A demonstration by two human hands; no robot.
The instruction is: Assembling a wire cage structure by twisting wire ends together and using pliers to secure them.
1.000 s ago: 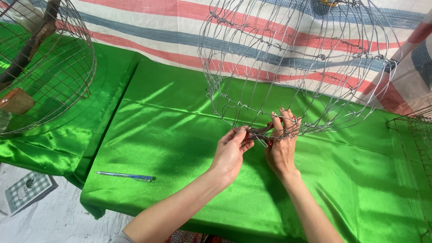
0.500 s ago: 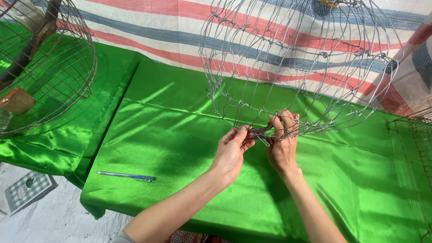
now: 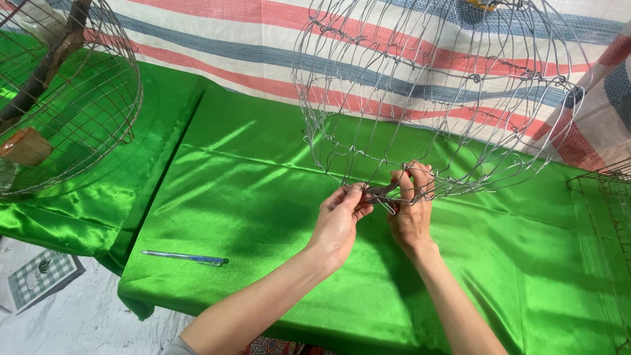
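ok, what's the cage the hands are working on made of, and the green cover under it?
Cage: looks like thin bare metal wire, dull grey, joined by twisted ties at the crossings; no coating visible. Green cover: a glossy satin-like fabric, probably synthetic, judging by its bright sheen and soft folds. Left hand and right hand pinch the cage's lower rim, with a small dark tool, likely metal, between them.

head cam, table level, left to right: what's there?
Small checked box on the floor → round wire cage → blue pen → left hand → small metal tool → right hand → flat wire grid at the right edge.
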